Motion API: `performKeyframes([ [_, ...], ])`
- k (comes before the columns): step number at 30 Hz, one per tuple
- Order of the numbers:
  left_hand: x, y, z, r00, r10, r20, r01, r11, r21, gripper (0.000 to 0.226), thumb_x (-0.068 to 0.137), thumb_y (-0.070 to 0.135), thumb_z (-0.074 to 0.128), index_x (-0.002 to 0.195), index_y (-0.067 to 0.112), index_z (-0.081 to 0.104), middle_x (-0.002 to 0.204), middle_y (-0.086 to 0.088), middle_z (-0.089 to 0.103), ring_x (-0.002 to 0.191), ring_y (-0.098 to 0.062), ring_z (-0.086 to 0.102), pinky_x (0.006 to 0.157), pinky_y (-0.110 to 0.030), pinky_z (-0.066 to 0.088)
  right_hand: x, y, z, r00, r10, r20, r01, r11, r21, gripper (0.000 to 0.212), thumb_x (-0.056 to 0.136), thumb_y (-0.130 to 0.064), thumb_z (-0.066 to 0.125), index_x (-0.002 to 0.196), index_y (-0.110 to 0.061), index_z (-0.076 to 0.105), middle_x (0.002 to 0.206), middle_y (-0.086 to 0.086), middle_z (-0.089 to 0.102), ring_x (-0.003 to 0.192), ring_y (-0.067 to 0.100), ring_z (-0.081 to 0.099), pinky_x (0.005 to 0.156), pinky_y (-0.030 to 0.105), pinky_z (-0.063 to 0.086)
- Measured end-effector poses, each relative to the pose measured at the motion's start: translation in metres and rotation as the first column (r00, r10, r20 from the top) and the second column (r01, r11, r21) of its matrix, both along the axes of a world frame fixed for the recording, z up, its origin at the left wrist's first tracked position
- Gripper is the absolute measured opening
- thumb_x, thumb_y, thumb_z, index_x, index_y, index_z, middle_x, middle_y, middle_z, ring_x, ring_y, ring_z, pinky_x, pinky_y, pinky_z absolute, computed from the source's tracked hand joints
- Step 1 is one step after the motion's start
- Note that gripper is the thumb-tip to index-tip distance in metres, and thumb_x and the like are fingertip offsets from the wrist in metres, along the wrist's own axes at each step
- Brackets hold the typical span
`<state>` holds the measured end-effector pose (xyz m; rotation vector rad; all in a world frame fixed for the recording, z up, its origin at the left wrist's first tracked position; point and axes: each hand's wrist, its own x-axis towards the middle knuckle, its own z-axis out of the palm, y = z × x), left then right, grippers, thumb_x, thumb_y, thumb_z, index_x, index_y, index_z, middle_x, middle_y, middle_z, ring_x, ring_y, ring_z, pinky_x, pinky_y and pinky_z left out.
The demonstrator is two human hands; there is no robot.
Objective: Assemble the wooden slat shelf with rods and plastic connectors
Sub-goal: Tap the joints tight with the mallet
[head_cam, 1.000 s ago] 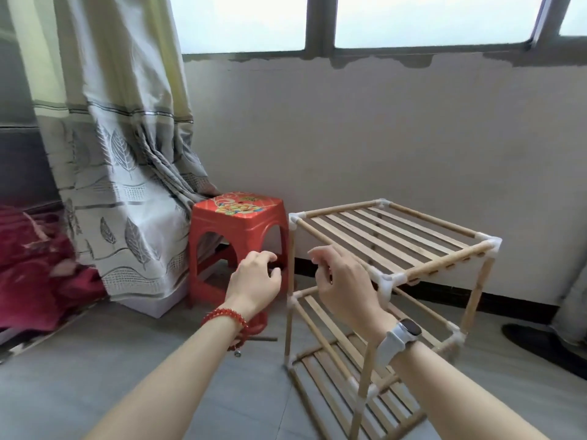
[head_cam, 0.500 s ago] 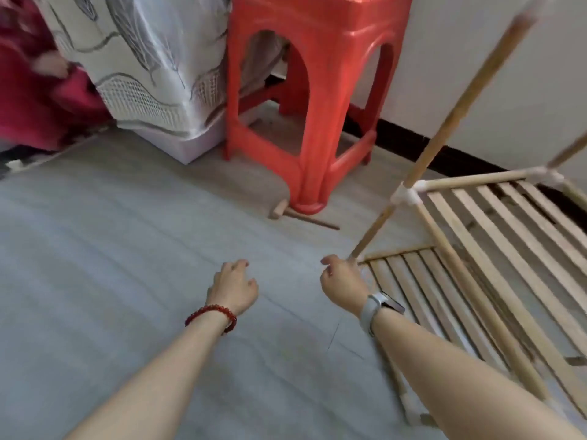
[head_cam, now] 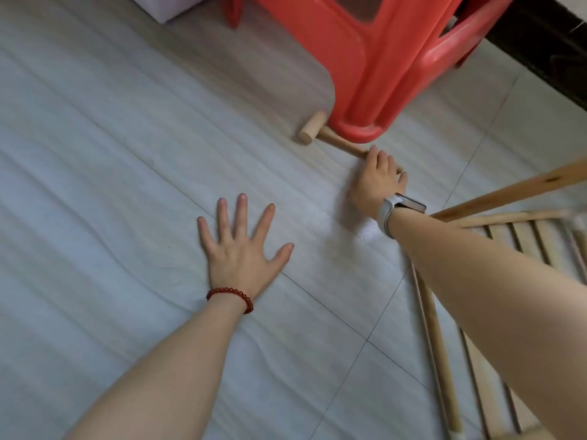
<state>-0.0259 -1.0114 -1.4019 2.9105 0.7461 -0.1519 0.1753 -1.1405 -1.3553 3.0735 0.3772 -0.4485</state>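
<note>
A: Where are the two arms?

B: Both reach forward and down toward the pale grey tiled floor. The left hand, with a red bead bracelet at the wrist, lies palm down on a tile, near the middle of the view. The right hand, with a pale grey wristwatch, stretches farther away and to the right.

A: And the fingers?

B: The left hand's fingers are straight and spread wide, pressing flat on the floor and holding nothing. The right hand sits over the thin handle of a small light wooden mallet. Its fingers bend down around the handle, but the picture is blurred there, so I cannot tell whether they really clasp it or only touch it.

A: Where does the mallet lie?

B: On the floor, its cylindrical head to the left, touching or just beside the foot of the red plastic stool at the far side.

A: And the shelf?

B: The wooden slat shelf stands at the right edge, partly behind the right forearm. Slats run across its low tier, round rods frame it, and a white plastic connector shows blurred at a corner.

A: The room?

B: A black skirting strip runs along the far right corner, and a pale block sits at the far left.
</note>
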Motion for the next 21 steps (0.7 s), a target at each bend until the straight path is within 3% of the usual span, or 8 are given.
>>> performKeyframes([
  [2,0.002,0.001,-0.005,1.000,0.001,0.023,-0.002,1.000,0.009,0.073,0.080,0.073,0.022,0.145,0.040,0.026,0.157,-0.007,0.018,0.143,-0.036,0.009,0.110,-0.062,0.003,0.006,0.001,-0.002,0.995,0.067,0.074,-0.060,0.994,-0.091,0.055,0.085,-0.009,0.045,0.137,-0.004,0.031,0.133,0.016,0.040,0.123,0.033,0.036,0.096,0.044,0.029],
  [5,0.001,-0.002,-0.007,1.000,0.008,0.014,-0.008,1.000,0.005,0.072,0.080,0.072,0.022,0.145,0.040,0.026,0.157,-0.007,0.017,0.144,-0.036,0.008,0.110,-0.062,0.003,-0.002,0.003,-0.004,0.975,0.176,0.134,-0.155,0.976,-0.150,0.031,0.090,-0.002,0.037,0.119,-0.002,0.046,0.121,0.018,0.047,0.112,0.034,0.041,0.086,0.041,0.032],
  [11,0.008,0.008,-0.002,0.994,-0.019,-0.106,0.014,0.999,-0.050,0.075,0.080,0.077,0.015,0.147,0.045,0.002,0.159,-0.002,-0.008,0.143,-0.032,-0.013,0.109,-0.058,-0.010,-0.054,0.008,-0.008,0.998,0.033,-0.057,-0.023,0.987,0.161,0.025,0.091,0.000,0.038,0.115,-0.002,0.042,0.116,0.016,0.048,0.103,0.033,0.046,0.070,0.035,0.031],
  [14,0.010,0.019,0.008,0.964,-0.093,-0.250,0.047,0.982,-0.183,0.075,0.084,0.072,0.029,0.146,0.046,-0.005,0.157,0.002,-0.019,0.143,-0.028,-0.021,0.111,-0.054,-0.011,-0.091,0.000,0.002,0.972,-0.009,-0.233,0.073,0.961,0.268,0.019,0.092,-0.001,0.036,0.110,-0.002,0.038,0.096,0.014,0.049,0.079,0.030,0.049,0.064,0.035,0.035],
  [18,-0.015,0.016,0.034,0.978,-0.024,-0.208,-0.056,0.928,-0.369,0.060,0.092,0.044,0.047,0.146,0.026,0.028,0.157,-0.005,0.011,0.145,-0.025,0.006,0.116,-0.041,0.011,-0.136,-0.019,0.024,0.934,-0.035,-0.357,0.145,0.947,0.287,0.009,0.094,-0.010,0.038,0.100,-0.009,0.032,0.085,0.009,0.048,0.074,0.029,0.049,0.062,0.034,0.038],
  [21,-0.046,-0.005,0.067,0.986,-0.022,-0.166,-0.053,0.899,-0.435,0.052,0.093,0.034,0.048,0.141,0.019,0.036,0.151,-0.007,0.026,0.138,-0.027,0.024,0.110,-0.039,0.027,-0.164,-0.036,0.054,0.941,-0.033,-0.336,0.146,0.938,0.315,0.013,0.097,-0.019,0.038,0.106,-0.010,0.040,0.085,0.007,0.051,0.075,0.028,0.051,0.062,0.031,0.038],
])
